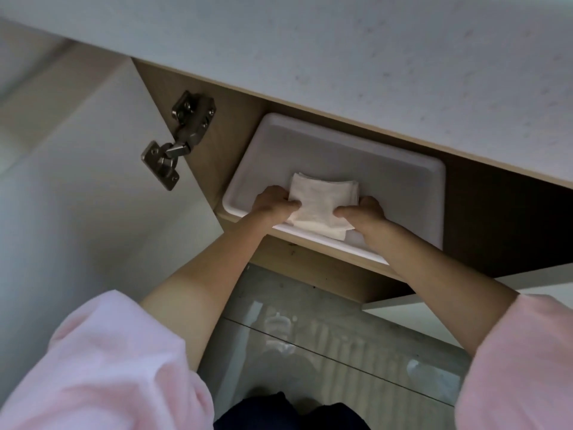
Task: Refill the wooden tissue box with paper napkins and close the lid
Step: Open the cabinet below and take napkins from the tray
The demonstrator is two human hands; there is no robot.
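Note:
A stack of white paper napkins [322,203] lies inside a white plastic bin [403,187] on a cabinet shelf under the counter. My left hand [273,204] grips the stack's left edge, thumb on top. On the stack's right edge my right hand [361,211] holds it the same way. Both arms reach down into the cabinet. The wooden tissue box is not in view.
The white cabinet door [102,156] stands open at the left, with a metal hinge [179,141] on it. The pale countertop [341,57] overhangs the bin. A wooden shelf edge [310,262] lies below the bin, with glossy floor tiles [325,352] beneath.

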